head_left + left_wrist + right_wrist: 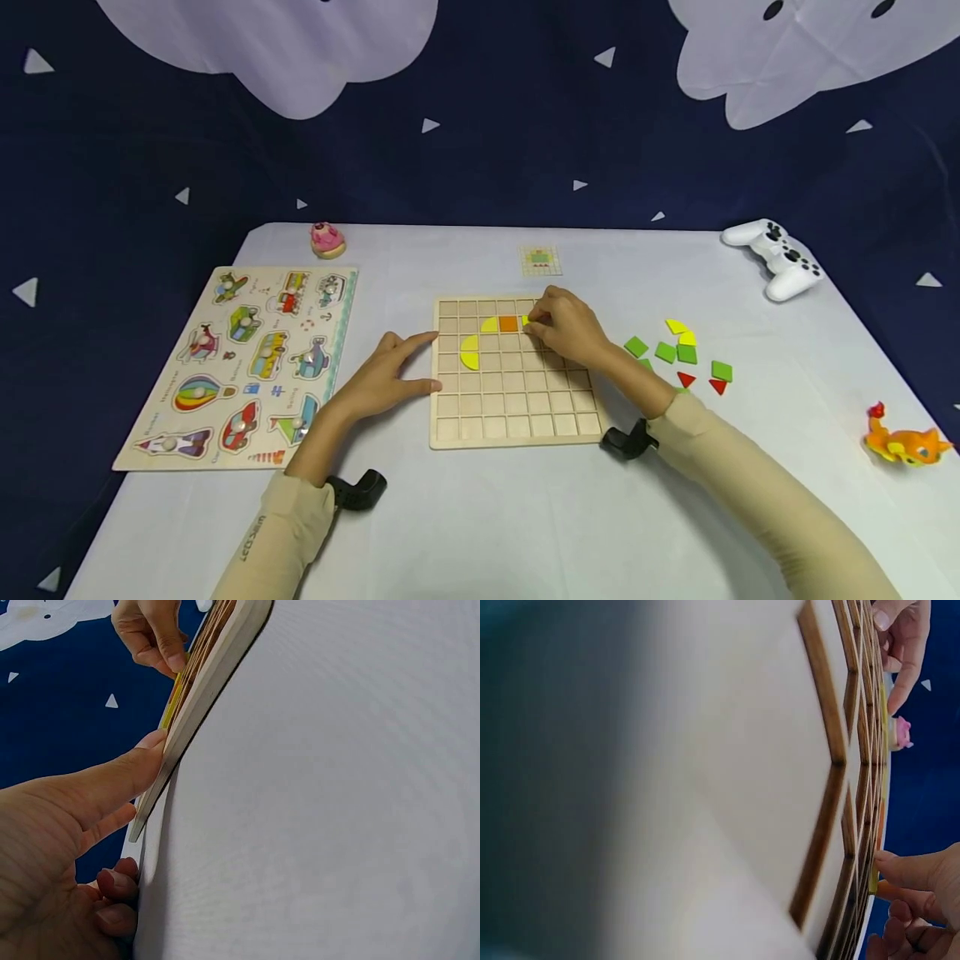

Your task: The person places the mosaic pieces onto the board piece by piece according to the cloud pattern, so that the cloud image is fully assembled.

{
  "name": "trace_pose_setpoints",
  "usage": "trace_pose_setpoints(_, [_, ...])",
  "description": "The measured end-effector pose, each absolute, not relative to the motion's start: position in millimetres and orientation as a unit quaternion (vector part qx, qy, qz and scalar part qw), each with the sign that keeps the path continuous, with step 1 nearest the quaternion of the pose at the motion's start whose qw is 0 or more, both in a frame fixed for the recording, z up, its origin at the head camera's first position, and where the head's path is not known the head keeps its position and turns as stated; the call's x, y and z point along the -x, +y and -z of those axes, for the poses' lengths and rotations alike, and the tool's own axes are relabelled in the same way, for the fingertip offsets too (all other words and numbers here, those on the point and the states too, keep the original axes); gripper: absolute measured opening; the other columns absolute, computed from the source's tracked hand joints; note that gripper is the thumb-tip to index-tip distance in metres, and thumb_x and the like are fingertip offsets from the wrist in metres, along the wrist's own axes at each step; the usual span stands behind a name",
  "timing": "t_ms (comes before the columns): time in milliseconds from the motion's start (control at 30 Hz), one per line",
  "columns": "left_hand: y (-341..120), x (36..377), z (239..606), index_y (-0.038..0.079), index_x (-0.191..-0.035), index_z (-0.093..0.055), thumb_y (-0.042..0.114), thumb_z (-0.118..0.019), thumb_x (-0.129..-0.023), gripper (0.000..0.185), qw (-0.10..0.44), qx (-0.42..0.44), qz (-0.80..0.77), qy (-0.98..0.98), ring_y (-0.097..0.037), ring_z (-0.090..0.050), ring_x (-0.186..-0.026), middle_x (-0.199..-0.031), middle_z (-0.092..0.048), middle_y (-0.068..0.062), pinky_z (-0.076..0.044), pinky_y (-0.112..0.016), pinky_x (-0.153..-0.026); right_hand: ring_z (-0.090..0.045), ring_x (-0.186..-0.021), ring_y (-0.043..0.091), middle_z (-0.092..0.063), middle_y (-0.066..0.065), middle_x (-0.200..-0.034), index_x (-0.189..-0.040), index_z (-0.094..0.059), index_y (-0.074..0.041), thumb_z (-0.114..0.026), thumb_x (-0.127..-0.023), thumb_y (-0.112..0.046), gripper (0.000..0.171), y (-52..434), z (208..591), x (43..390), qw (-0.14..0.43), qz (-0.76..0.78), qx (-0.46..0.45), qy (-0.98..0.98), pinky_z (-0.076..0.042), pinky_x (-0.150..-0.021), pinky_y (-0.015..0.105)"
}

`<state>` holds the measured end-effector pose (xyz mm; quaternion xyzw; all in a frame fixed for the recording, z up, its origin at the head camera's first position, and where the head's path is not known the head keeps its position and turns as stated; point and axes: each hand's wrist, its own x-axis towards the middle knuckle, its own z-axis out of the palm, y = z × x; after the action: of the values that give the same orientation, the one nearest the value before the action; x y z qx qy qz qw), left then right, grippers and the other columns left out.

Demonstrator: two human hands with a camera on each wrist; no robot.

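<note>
A wooden grid board (517, 404) lies on the white table. My left hand (382, 375) touches its left edge with spread thumb and index finger; the other fingers curl below the thumb in the left wrist view. Over the board's upper right part, my right hand (570, 329) pinches a yellow curved tile (874, 876) between thumb and index finger, at the grid surface. Directly left of those fingertips sits an orange square tile (508, 323), beside a yellow quarter-round tile (489, 325). Two more yellow quarter-rounds (469, 361) lie one above the other, lower left.
Loose green squares (686, 353), red triangles (717, 387) and yellow pieces (677, 326) lie right of the board. A small pattern card (541, 259) is behind it. Around stand a vehicle puzzle (255, 392), a pink cupcake toy (327, 240), a white game controller (780, 260) and an orange toy (907, 442).
</note>
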<state>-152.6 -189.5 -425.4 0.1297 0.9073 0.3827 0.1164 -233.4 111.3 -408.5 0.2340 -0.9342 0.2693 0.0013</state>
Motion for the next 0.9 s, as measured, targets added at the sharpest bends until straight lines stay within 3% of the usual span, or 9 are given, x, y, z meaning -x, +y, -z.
trace_pose_setpoints(433, [-189.9,153.0,427.8,0.017,-0.153,-0.040,0.033,-0.077,-0.086,0.078,0.104,-0.137,-0.391,0.904,-0.021,-0.039,-0.086,-0.099,-0.038,-0.010,-0.035,-0.037,-0.080,-0.055,-0.077,0.019,-0.061,0.011,-0.089,-0.095,-0.074,0.003,-0.076,-0.087,-0.010,0.016,109.9,408.1,237.8,-0.041,-0.314,-0.220,-0.923,-0.046,-0.071,0.031])
trace_pose_setpoints(900, [-188.7,152.1,427.6,0.016,-0.152,-0.041,0.032,-0.077,-0.086,0.077,0.103,-0.137,-0.388,0.905,-0.021,-0.038,-0.086,-0.099,-0.038,-0.010,-0.034,-0.038,-0.081,-0.049,-0.080,0.020,-0.056,0.010,-0.093,-0.106,-0.075,-0.002,-0.077,-0.087,-0.023,0.028,120.8,407.8,229.4,0.006,-0.274,-0.244,-0.930,-0.043,-0.071,0.034])
